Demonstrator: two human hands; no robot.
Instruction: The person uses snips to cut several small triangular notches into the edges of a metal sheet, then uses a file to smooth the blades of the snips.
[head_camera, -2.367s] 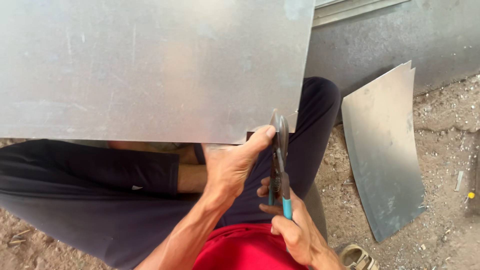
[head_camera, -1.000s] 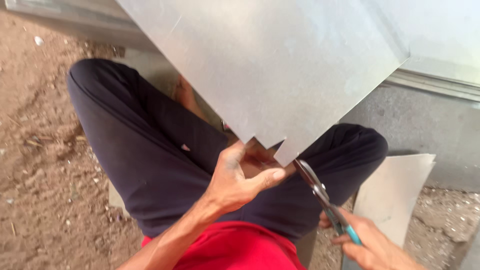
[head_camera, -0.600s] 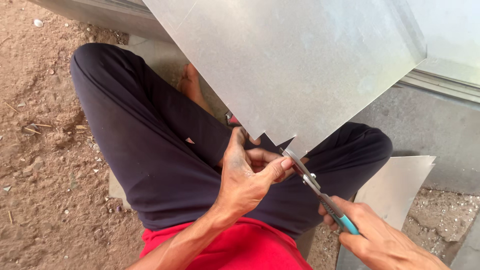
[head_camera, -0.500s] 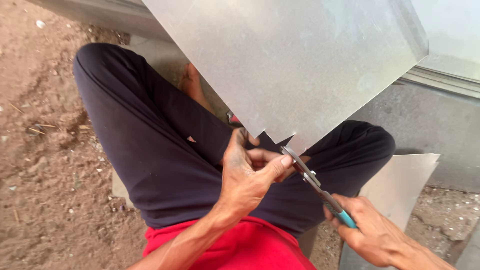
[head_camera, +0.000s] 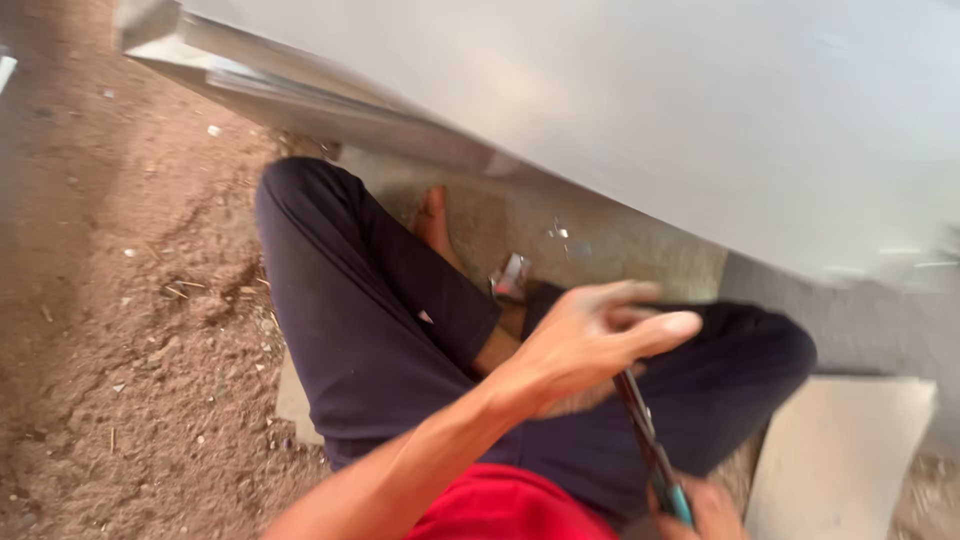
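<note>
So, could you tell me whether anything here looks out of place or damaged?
A small shiny metal offcut lies loose on the dark trouser leg, close to a bare foot. More bright slivers lie scattered on the ground under the big metal sheet. Nothing else stands out, though the picture is blurred.

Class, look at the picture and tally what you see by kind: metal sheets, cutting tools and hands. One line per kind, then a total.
Metal sheets: 2, the large sheet held up and the small sheet on the ground.
Cutting tools: 1, the snips.
Hands: 2, the left hand and the right hand on the teal handle.
Total: 5
</note>
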